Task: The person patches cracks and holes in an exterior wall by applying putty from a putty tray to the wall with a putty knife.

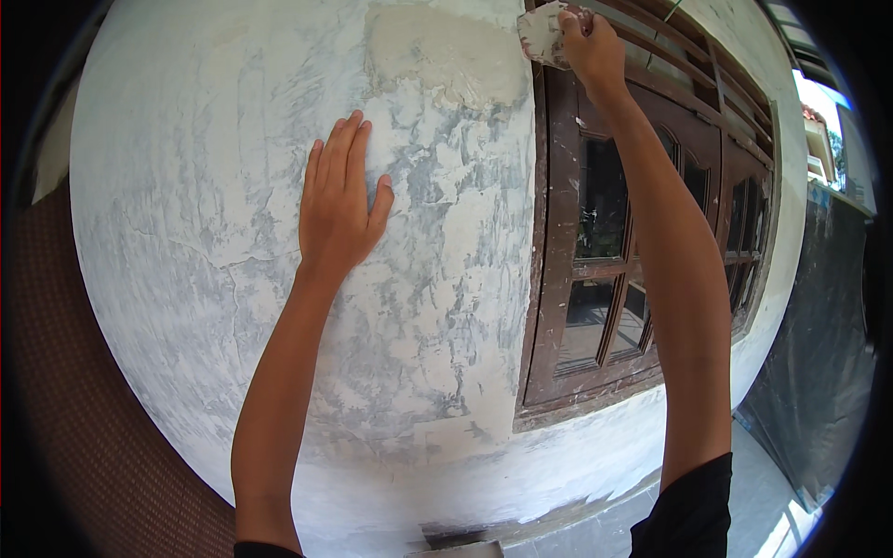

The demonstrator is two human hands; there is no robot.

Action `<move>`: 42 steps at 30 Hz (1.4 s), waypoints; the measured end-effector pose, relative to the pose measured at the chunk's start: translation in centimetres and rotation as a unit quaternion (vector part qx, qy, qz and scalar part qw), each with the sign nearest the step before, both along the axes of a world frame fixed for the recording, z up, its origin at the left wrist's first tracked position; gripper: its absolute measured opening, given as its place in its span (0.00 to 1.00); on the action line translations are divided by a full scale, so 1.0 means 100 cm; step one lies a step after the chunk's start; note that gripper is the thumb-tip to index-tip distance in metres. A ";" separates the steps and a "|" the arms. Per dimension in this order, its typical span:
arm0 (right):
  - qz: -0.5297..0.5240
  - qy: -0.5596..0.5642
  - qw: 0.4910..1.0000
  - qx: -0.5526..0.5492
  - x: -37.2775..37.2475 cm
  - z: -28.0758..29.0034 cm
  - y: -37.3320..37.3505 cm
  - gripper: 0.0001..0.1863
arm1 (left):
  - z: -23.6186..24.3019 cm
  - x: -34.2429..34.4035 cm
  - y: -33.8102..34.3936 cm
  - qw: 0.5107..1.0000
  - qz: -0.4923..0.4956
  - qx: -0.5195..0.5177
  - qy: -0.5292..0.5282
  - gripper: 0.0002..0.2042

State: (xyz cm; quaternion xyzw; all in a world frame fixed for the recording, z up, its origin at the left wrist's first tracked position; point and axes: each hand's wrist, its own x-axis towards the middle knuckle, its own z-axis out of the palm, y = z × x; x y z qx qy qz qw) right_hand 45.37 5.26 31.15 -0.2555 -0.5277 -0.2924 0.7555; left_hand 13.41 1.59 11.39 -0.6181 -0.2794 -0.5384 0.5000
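At the top-left of the brown window frame (pixel 551 195), my right hand (pixel 593 45) grasps a putty-smeared spreader (pixel 543 35); left hand (pixel 339 197) grip released, palm facing the patchy white wall (pixel 177 177).

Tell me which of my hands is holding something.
Your right hand, raised by the brown window frame: it holds a smeared flat tool. Your left hand, at the wall, is empty.

Showing rough, matt plaster on wall (pixel 186 298). Bearing smoother filler on beige patch (pixel 442 51). Presenting caked, rough residue on hand tool (pixel 541 37). Displaying scuffed, paint-spotted wood on window frame (pixel 541 363). Reflecting glossily from glass panes (pixel 600 223).
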 end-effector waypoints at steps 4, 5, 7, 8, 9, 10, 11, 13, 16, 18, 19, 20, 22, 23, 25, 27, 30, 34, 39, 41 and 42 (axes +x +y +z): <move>0.127 0.044 0.991 -0.006 -0.003 -0.011 -0.019 0.14 | -0.002 -0.003 0.002 0.999 0.036 -0.002 -0.013 0.28; 0.148 -0.006 0.989 -0.019 -0.006 -0.013 -0.021 0.20 | 0.001 -0.001 0.003 0.999 0.034 0.001 -0.012 0.28; 0.054 -0.090 0.994 -0.033 -0.031 -0.031 -0.029 0.27 | -0.002 -0.004 0.003 0.999 0.038 -0.003 -0.015 0.28; 0.053 -0.091 0.994 -0.033 -0.029 -0.035 -0.025 0.27 | -0.002 -0.004 0.002 0.999 0.037 -0.003 -0.015 0.28; 0.018 -0.085 0.995 -0.053 -0.025 -0.040 -0.017 0.27 | -0.002 -0.004 0.002 0.999 0.036 0.000 -0.011 0.28; -0.018 -0.079 0.994 -0.073 -0.020 -0.043 -0.012 0.27 | -0.001 -0.004 0.001 0.999 0.035 0.002 -0.007 0.28; -0.027 -0.061 0.994 -0.089 -0.020 -0.048 -0.022 0.27 | -0.001 -0.004 0.001 0.999 0.035 0.002 -0.008 0.28; -0.021 -0.021 0.997 -0.067 -0.008 -0.043 -0.022 0.26 | -0.001 -0.003 0.001 1.000 0.026 -0.001 -0.008 0.28; 0.008 0.044 0.998 -0.039 -0.001 -0.043 -0.027 0.25 | -0.001 -0.002 0.001 1.000 0.023 0.004 -0.007 0.28; 0.188 0.000 0.982 0.001 -0.002 -0.042 -0.031 0.24 | -0.001 0.000 0.002 1.000 0.013 0.003 -0.005 0.29; 0.142 -0.025 0.990 0.000 -0.009 -0.043 -0.028 0.24 | -0.001 0.001 0.002 1.000 0.005 -0.001 -0.003 0.29; 0.142 -0.026 0.990 -0.001 -0.021 -0.049 -0.027 0.24 | -0.001 0.000 0.002 1.000 0.004 -0.001 -0.004 0.29; 0.003 -0.108 0.994 -0.025 -0.036 -0.061 -0.026 0.21 | -0.002 -0.004 0.002 1.000 0.006 -0.005 -0.007 0.29; 0.042 -0.084 0.995 -0.040 -0.033 -0.063 -0.022 0.22 | -0.003 -0.005 0.000 1.000 0.007 -0.004 -0.008 0.29; 0.033 -0.041 0.998 -0.047 -0.012 -0.060 -0.023 0.21 | -0.003 -0.005 0.002 1.000 0.010 -0.006 -0.009 0.29; 0.047 0.026 0.998 -0.043 -0.001 -0.060 -0.025 0.21 | -0.002 -0.002 0.001 1.000 0.009 -0.006 -0.007 0.29; 0.216 -0.017 0.976 0.000 -0.009 -0.054 -0.020 0.21 | -0.001 0.000 0.001 1.000 0.007 -0.004 -0.005 0.29; 0.064 -0.126 0.988 -0.067 -0.043 -0.058 -0.019 0.22 | -0.002 -0.003 0.002 1.000 0.007 -0.007 -0.008 0.29; 0.090 -0.050 0.994 -0.044 -0.014 -0.054 -0.010 0.23 | -0.002 -0.002 0.001 0.999 0.033 -0.002 -0.012 0.28; 0.110 0.017 0.993 -0.033 -0.006 -0.052 -0.009 0.22 | -0.001 -0.001 0.001 0.999 0.033 -0.004 -0.012 0.28; 0.119 0.050 0.991 -0.027 -0.004 -0.050 -0.008 0.21 | -0.001 0.000 0.001 0.999 0.032 -0.001 -0.012 0.28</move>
